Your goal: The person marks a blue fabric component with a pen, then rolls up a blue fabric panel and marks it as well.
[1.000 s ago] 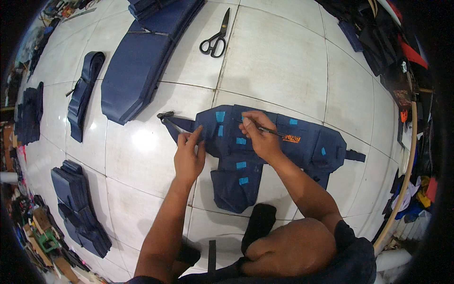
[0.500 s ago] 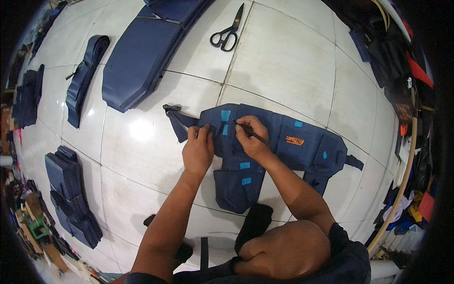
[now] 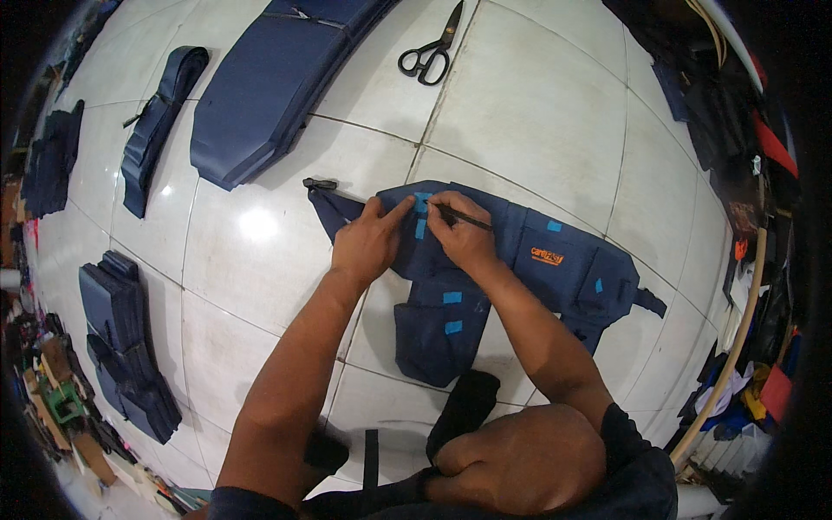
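Note:
A dark blue fabric piece (image 3: 503, 217), stitched from several panels, lies flat on the floor in front of me. Small light-blue patches are stuck on it, among them an upper blue patch (image 3: 422, 202) near its left end. My left hand (image 3: 368, 243) rests on that end with the index finger stretched to the patch, holding nothing. From the other side my right hand (image 3: 464, 238) pinches a slim black pen (image 3: 468, 218), its tip at the patch's right edge. A strap with a black buckle (image 3: 321, 184) sticks out beyond my left hand.
Black scissors (image 3: 426, 62) lie on the white tiles ahead. To the left are a large tied stack of blue panels (image 3: 251, 95), a folded strap bundle (image 3: 160, 121) and another tied stack (image 3: 117, 312). Dark cloth heaps (image 3: 711, 113) line the right side.
My left hand has shifted up and right, and its index finger now reaches the upper patch. The pen tip has moved up to that patch with my right hand. The view has shifted slightly.

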### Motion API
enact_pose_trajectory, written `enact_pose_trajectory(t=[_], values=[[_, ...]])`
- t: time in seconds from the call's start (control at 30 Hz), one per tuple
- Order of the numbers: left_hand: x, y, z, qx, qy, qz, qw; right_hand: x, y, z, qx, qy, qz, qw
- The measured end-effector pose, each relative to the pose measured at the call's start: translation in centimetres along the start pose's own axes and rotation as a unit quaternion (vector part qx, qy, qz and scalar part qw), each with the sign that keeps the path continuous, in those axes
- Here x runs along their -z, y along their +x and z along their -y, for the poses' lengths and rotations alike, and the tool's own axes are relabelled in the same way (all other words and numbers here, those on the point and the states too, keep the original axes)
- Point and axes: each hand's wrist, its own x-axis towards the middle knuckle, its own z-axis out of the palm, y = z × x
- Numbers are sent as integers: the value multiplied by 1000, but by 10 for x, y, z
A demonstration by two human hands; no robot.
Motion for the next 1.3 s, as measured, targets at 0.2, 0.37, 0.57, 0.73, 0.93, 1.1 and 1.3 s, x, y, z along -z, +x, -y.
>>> enact_pose_trajectory(t=[0.2, 0.37, 0.57, 0.73, 0.93, 1.1, 1.3], values=[[0, 2, -1, 0, -3, 21, 1000, -1, 0, -1, -12, -4, 16, 1000], [-1, 1, -1, -2, -4, 6, 1000, 1, 0, 0, -5, -7, 31, 999], [1, 2, -2, 3, -6, 8, 1000, 3, 1, 1, -2, -7, 36, 999], [0, 2, -2, 7, -8, 11, 1000, -1, 0, -3, 28, -5, 17, 999], [3, 2, -3, 7, -7, 9, 1000, 1, 1, 0, 32, -13, 17, 999], [-1, 1, -1, 2, -11, -4, 1000, 2, 0, -3, 22, -10, 35, 999], [0, 1, -2, -1, -14, -8, 1000, 1, 0, -5, 37, -8, 23, 999]])
